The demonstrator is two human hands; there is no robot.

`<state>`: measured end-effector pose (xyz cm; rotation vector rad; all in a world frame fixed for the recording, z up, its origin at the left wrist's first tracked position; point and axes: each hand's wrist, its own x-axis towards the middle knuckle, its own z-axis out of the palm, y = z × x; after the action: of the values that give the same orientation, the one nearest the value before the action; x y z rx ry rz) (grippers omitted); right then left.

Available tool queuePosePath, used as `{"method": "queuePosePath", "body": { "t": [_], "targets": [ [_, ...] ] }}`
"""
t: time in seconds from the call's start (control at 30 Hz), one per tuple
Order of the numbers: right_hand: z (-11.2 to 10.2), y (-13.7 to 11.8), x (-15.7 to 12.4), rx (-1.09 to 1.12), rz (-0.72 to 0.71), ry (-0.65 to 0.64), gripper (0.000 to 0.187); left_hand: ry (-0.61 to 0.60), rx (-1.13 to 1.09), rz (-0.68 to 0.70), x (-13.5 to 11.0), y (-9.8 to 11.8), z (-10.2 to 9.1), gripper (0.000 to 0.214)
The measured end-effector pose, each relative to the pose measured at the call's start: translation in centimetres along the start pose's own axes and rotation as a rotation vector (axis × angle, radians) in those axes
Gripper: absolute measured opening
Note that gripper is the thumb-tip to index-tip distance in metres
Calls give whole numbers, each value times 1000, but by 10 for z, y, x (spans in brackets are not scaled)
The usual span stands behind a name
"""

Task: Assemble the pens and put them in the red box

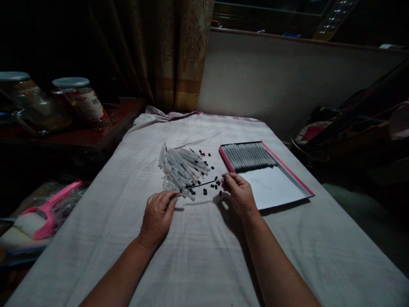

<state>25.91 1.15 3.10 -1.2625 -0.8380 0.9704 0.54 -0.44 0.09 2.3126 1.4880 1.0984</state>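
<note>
My left hand is closed on a translucent pen barrel that points to the right. Fingertips of my right hand pinch the far end of a thin dark pen refill, which slants between the two hands, its left end at or in the barrel. I cannot tell how far it goes in. Just beyond lies a heap of clear pen barrels. Several small black caps are scattered on the cloth near my right fingers. Right of that hand, a shallow red-edged box holds a row of pens at its far side.
A pale cloth covers the table. On the left, a dark side table bears lidded jars. A pink-handled object lies low at the left. Behind are a curtain and a pale wall.
</note>
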Motion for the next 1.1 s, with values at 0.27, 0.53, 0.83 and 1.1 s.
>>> {"method": "queuePosePath", "body": {
  "t": [0.27, 0.53, 0.83, 1.1],
  "targets": [
    [-4, -3, 0, -8, -44, -14, 39, 5, -5, -8, 0, 0, 0, 22],
    [-4, -5, -2, -37, -45, -47, 33, 30, 37, 77, 0, 2, -1, 21],
    [8, 1, -19, -292, -79, -345, 32, -26, 72, 190, -1, 9, -2, 20],
    [-21, 14, -13, -782, -213, -145, 25, 8, 49, 188, -1, 7, -2, 20]
  ]
}}
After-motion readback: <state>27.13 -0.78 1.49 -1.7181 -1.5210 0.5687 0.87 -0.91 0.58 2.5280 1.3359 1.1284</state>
